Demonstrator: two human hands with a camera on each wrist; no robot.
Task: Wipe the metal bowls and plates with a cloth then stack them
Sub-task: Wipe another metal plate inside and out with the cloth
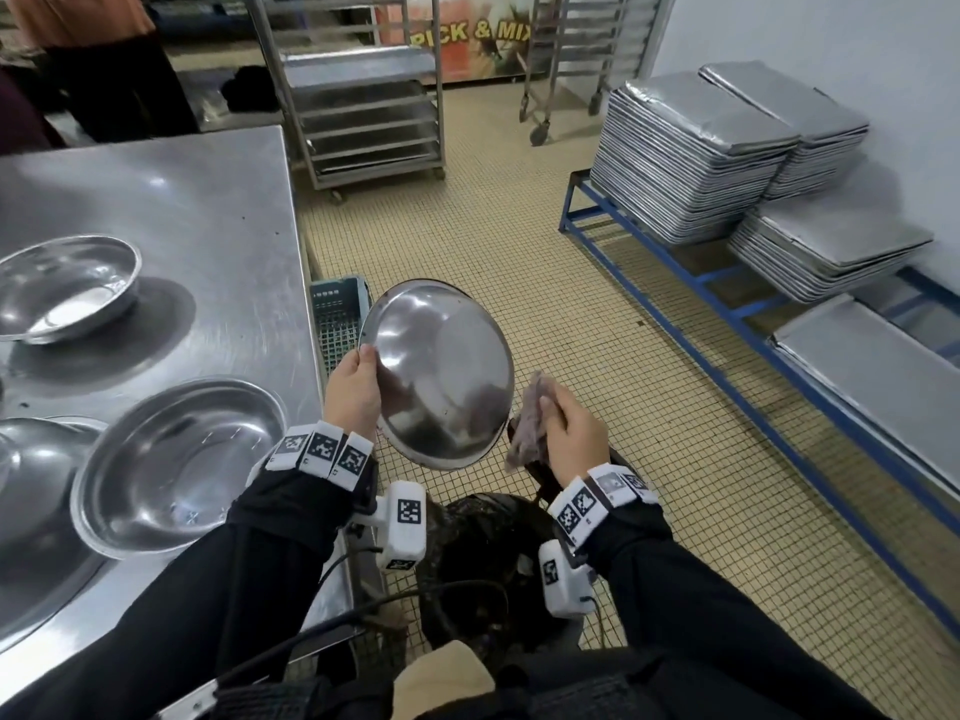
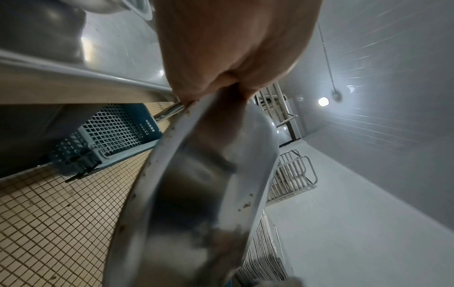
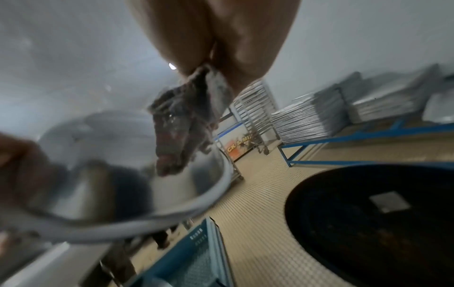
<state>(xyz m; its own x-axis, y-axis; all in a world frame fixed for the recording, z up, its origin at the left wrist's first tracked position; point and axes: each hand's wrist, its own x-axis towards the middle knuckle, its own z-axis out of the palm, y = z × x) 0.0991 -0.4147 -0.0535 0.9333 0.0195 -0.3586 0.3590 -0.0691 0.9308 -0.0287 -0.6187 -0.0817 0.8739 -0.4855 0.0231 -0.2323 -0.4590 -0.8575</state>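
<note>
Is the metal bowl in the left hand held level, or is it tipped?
Tipped. The left hand grips the metal bowl by its rim, the inside turned toward the cloth and the head camera.

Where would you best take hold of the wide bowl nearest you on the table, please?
Pinch the bowl's near rim from the table's edge side. It sits upright and shallow with a flared lip; the walls look too smooth to grip. The left hand is closer, though busy.

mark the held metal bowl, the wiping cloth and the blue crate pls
Round metal bowl held up (image 1: pixel 441 374), head view: middle of its shiny inside.
Crumpled greyish-purple cloth (image 1: pixel 530 423), head view: the bunched part beside the bowl's rim.
Blue plastic mesh crate (image 1: pixel 337 324), head view: its gridded wall by the table.
</note>
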